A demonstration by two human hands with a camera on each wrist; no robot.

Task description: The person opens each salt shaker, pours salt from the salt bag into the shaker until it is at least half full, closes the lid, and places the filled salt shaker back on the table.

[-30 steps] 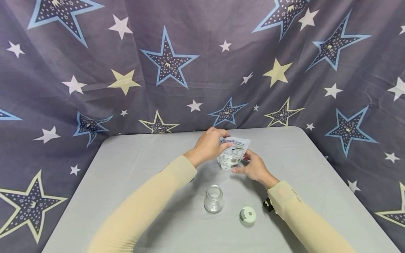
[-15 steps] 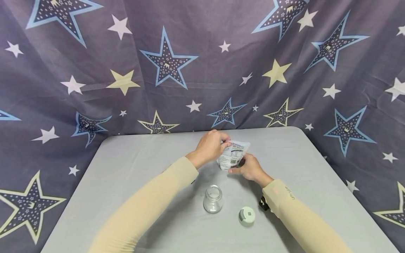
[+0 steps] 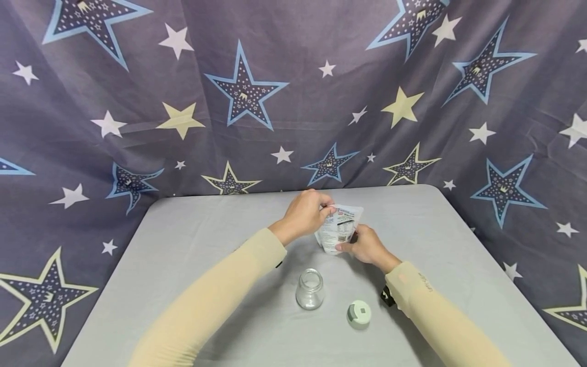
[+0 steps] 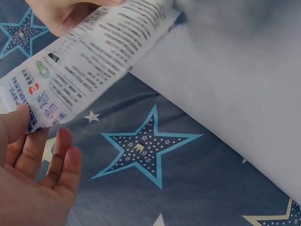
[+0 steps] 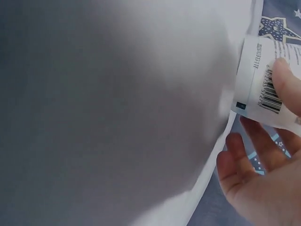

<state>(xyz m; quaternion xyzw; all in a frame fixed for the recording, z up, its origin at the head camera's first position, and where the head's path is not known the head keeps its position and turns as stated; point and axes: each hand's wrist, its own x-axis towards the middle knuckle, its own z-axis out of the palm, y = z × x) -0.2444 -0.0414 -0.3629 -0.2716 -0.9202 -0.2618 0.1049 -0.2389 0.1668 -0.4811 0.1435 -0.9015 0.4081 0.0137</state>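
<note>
Both hands hold a white printed pouch (image 3: 338,227) above the far middle of the table. My left hand (image 3: 306,214) pinches its top left corner between thumb and fingers; the left wrist view shows the thumb on the printed face of the pouch (image 4: 89,61). Lower down, my right hand (image 3: 367,247) grips the right side near the bottom, its thumb by the barcode in the right wrist view and its fingers behind the pouch (image 5: 261,89). Nearer the body, a glass jar (image 3: 310,290) stands upright without a lid. To its right lies a pale green cap (image 3: 359,314).
A grey-covered table (image 3: 192,244) spreads under the hands. Behind it and along its sides hangs a dark curtain (image 3: 284,76) printed with stars. The jar and cap sit between the two forearms.
The pouch's top has dropped slightly, and its bottom now shows a little nearer the body. The left hand has closed in on the corner. Jar and cap have stayed put.
</note>
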